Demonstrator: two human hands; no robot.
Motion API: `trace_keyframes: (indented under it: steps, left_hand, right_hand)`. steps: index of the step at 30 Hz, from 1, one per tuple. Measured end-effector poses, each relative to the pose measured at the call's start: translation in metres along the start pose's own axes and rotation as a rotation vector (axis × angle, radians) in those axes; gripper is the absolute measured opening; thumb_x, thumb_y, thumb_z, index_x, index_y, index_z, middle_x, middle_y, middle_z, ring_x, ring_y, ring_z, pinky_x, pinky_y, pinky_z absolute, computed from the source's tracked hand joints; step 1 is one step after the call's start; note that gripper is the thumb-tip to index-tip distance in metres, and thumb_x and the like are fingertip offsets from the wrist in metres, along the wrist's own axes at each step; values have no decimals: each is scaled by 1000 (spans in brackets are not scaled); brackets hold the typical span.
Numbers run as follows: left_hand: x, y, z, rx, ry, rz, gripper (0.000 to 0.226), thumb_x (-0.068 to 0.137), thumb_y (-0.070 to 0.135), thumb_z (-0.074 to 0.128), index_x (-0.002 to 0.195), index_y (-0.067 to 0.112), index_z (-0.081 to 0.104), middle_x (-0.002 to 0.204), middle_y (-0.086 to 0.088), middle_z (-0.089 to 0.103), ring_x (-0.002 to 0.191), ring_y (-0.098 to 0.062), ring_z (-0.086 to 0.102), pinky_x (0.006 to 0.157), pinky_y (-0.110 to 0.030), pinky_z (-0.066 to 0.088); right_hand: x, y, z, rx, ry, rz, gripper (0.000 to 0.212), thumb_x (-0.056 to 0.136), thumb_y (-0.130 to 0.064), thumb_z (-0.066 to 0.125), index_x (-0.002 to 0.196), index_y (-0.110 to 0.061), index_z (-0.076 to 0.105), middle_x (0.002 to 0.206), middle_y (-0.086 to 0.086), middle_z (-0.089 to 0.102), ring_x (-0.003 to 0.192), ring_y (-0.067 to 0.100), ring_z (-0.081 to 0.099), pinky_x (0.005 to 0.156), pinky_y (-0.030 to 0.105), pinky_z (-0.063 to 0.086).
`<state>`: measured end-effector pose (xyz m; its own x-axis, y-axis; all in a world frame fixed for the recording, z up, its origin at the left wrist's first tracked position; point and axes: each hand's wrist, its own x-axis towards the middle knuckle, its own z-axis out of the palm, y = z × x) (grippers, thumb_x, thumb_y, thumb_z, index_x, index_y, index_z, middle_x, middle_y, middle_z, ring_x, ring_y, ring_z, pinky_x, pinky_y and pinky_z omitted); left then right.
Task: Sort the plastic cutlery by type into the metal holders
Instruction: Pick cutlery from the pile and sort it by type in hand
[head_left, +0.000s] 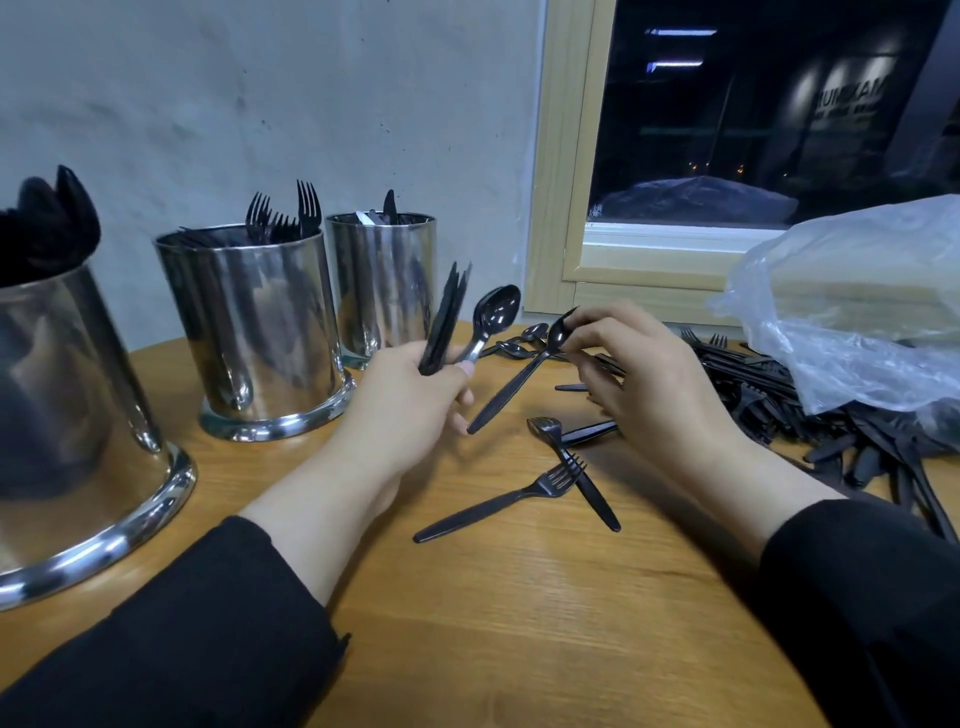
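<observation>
My left hand (410, 400) grips a bundle of black plastic cutlery (447, 319) and one black spoon (491, 317), bowl up. My right hand (649, 379) pinches the bowl of another black spoon (511, 384), whose handle slants down toward my left hand. Three metal holders stand at the left: the near one (67, 431) holds spoons, the middle one (254, 332) forks, the far one (384, 280) knives. A loose fork (498, 501) and another piece (582, 473) lie crossed on the table in front of me.
A large heap of black cutlery (810, 410) lies at the right, partly under a clear plastic bag (857, 322). Several spoons (519, 345) lie near the far holder. The round wooden table (519, 623) meets a grey wall and a window frame behind.
</observation>
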<state>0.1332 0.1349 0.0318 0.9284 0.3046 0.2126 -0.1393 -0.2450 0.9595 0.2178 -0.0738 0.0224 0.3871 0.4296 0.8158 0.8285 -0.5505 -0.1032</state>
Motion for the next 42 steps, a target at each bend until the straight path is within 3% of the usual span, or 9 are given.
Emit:
trace_keyframes:
  steps: [6,14,17,20,24,29,32,36,42]
  left_hand:
    - [-8,2,8,-95,-197,-74,17,102,23,62,117,21,70,80,-1,74,65,-20,70,39,-22,26]
    - [-7,-1,13,-221,-290,-144,17,100,24,65,115,15,68,89,-3,76,55,-14,56,36,-19,28]
    - [-5,-4,13,-205,-239,-141,13,101,22,64,113,17,68,83,1,74,51,-11,50,38,-20,28]
    - [1,-7,9,-200,-71,-100,13,103,22,59,113,19,67,80,3,71,47,-9,46,39,-18,30]
    - [13,-16,6,-220,129,-37,16,104,21,56,117,19,65,85,1,71,47,-11,46,42,-14,35]
    - [22,-26,6,-168,179,12,11,105,22,55,111,23,64,80,4,69,43,-10,45,46,-18,40]
    - [27,-30,5,-169,168,6,13,105,22,55,102,24,67,78,5,69,44,-12,45,44,-18,38]
    - [33,-36,6,-137,175,11,17,103,24,56,91,27,68,77,7,71,49,-15,48,48,-24,40]
    - [37,-40,9,-130,188,37,21,101,26,59,82,31,66,79,6,72,56,-21,53,59,-34,42]
  right_hand:
    - [0,-2,0,-16,57,-42,4,92,-5,67,94,-4,69,115,7,65,100,19,61,84,19,46]
    - [0,1,5,-60,17,-74,11,94,-10,65,100,-6,73,115,7,67,106,23,61,87,23,46]
    - [0,-1,5,-71,-4,-48,20,97,-14,62,112,-9,73,122,5,66,114,20,58,97,20,42]
    - [9,-5,-2,-44,59,178,21,98,-17,60,115,-13,71,117,0,66,113,17,58,97,22,40]
    - [35,6,1,-115,-262,451,22,102,-25,57,119,-20,70,112,-1,71,105,19,64,89,32,48]
    - [65,35,45,-271,-584,437,22,102,-23,51,109,-18,70,105,9,72,94,29,65,85,42,55]
    - [83,48,77,-289,-682,386,27,103,-19,45,117,-14,68,113,12,71,101,31,64,82,35,50]
    - [102,63,111,-348,-769,377,44,101,-6,44,142,-17,54,139,6,60,124,29,57,98,34,46]
    - [110,73,128,-312,-872,307,43,96,-6,51,135,-21,60,132,5,64,118,27,59,96,33,46]
